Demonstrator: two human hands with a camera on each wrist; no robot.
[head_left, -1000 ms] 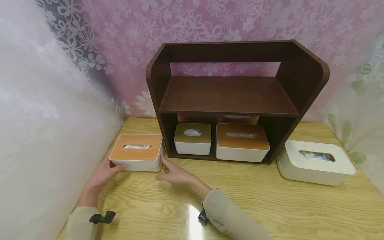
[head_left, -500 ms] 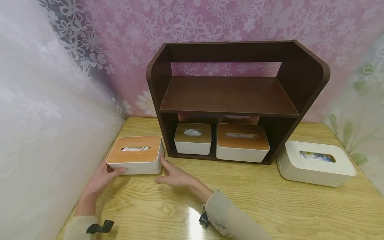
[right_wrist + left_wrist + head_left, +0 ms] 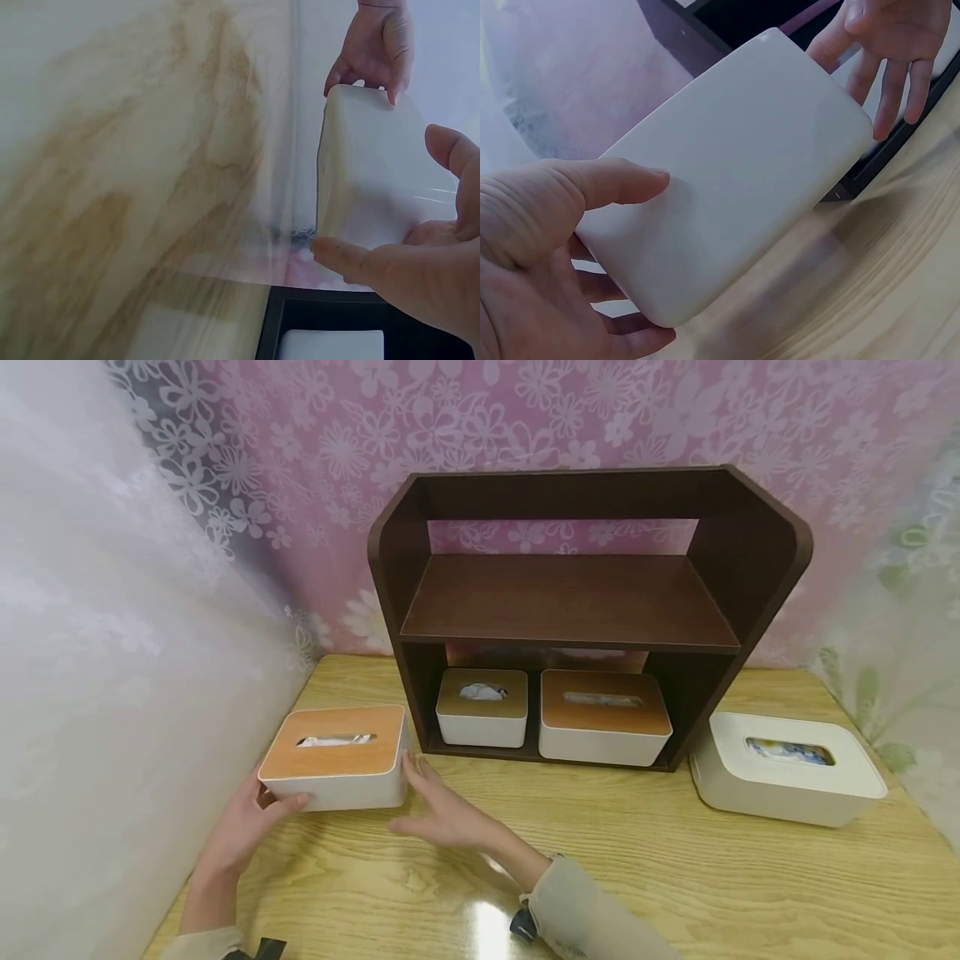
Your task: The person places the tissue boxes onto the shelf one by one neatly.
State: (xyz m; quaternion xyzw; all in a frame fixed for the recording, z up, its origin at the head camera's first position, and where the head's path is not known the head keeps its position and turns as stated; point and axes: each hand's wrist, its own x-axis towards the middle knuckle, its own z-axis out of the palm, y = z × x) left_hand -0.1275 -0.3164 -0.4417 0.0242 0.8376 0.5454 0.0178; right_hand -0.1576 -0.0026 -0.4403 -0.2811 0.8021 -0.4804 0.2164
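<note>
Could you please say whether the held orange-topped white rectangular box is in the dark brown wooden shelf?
Out: the left hand grips the box, left of the shelf.

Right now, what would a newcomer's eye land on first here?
Probably the dark shelf before the pink wall at centre, two boxes on its lower level. Next, the orange-topped box to its left, the left hand gripping one end and the right hand at the other. Then the all-white box on the table, right of the shelf.
</note>
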